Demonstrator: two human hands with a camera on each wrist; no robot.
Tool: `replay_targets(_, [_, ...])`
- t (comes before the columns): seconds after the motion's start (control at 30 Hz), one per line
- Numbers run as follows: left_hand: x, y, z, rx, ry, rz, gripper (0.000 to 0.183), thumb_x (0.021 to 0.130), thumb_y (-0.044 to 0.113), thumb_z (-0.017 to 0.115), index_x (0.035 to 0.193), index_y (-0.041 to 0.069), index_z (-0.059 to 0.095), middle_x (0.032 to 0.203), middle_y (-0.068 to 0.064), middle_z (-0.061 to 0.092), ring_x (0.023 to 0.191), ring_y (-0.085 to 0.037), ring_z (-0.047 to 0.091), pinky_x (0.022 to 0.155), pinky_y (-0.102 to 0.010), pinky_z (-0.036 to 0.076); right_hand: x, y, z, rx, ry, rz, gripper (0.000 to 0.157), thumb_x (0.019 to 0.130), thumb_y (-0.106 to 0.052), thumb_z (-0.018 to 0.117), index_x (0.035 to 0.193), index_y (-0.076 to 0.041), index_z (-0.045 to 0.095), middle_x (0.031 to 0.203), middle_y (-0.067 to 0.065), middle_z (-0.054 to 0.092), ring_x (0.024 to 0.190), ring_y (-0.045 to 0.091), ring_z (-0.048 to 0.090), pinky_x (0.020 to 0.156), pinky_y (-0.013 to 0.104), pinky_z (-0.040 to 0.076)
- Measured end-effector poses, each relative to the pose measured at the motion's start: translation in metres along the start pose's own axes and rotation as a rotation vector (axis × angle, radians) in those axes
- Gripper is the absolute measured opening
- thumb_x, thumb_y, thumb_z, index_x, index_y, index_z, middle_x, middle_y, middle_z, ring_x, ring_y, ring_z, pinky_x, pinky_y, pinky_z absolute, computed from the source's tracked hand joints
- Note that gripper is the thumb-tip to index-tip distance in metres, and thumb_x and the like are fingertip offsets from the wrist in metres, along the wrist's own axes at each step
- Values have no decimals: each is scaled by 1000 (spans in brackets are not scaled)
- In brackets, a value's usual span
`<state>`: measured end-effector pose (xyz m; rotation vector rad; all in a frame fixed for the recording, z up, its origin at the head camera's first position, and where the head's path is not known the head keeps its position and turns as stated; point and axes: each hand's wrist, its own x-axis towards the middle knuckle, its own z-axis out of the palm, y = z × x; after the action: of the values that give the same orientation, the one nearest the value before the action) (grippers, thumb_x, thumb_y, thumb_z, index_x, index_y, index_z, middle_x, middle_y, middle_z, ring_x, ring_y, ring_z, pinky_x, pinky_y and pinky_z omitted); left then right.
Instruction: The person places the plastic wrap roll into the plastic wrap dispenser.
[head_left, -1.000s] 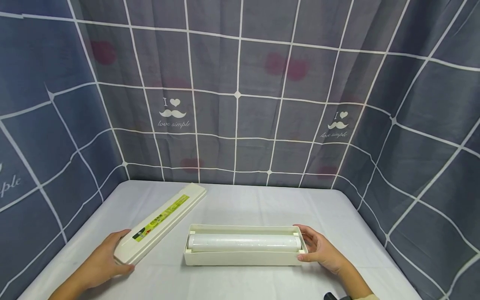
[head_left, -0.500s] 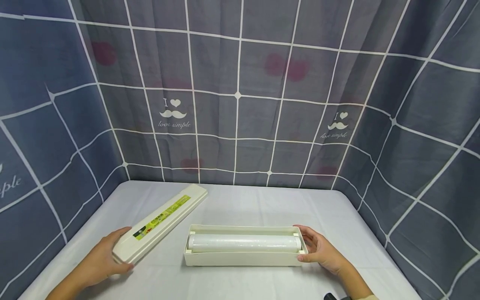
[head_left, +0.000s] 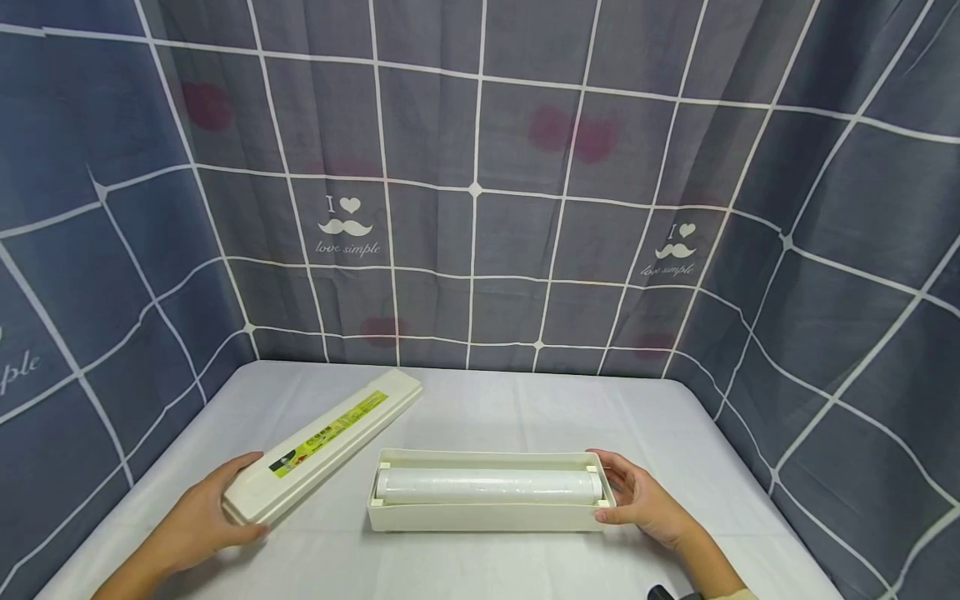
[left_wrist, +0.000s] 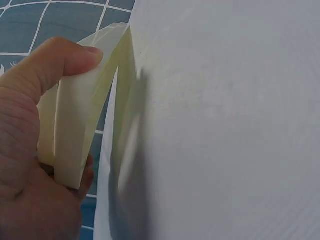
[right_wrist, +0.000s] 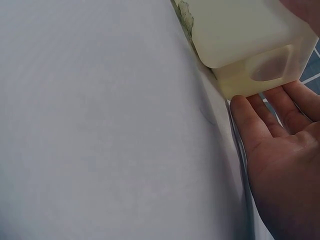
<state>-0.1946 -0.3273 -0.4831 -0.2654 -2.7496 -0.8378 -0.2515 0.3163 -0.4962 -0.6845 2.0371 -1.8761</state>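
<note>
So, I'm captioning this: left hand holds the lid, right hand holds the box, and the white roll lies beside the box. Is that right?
Not quite: the head view shows the white roll inside the box, not beside it; the rest stands.

The head camera looks forward and down from the 6 o'clock side of the white cloth-covered table (head_left: pixel 487 567), far enough back to frame the blue-grey curtain with white grid lines (head_left: pixel 431 304) at 12 o'clock, the left hand (head_left: pixel 191 523) at 8 and the right hand (head_left: pixel 651 507) near 5. The left wrist camera looks closely at the long cream plastic lid (head_left: pixel 324 448) at 9 o'clock; the right wrist's, likewise near, faces the long cream plastic box (head_left: pixel 487 518) between 1 and 2. Head and left wrist views share left hand and lid; head and right wrist, right hand and box.
</note>
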Motion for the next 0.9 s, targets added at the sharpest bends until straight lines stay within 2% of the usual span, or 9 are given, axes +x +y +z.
replay_targets(0.23, [-2,0,4,-23,29,-19,107,57,30,100,146,2,48,134,-30,61,93,2,48,72,-22,42,-1,1,0,-21,20,23,93,81,6,80,155,9,24,150,15,47,130,3,55,101,29,56])
replay_targets(0.53, [-3,3,6,-103,65,-70,102,59,22,99,146,3,50,131,-29,62,88,4,47,69,-19,40,-1,-2,2,-20,36,54,94,79,6,80,157,3,27,149,2,49,131,3,55,102,30,56])
replay_targets(0.73, [-1,9,6,-163,84,-78,97,64,19,97,147,3,49,129,-28,63,88,5,48,68,-19,41,-1,-1,1,-35,27,23,93,79,5,81,155,6,27,149,5,49,131,4,55,102,30,56])
replay_targets(0.9, [2,13,9,-156,98,-97,95,66,21,96,147,5,50,129,-27,63,89,5,47,69,-18,40,-1,-2,1,-38,24,29,94,79,5,81,156,5,27,149,4,49,130,5,56,101,31,57])
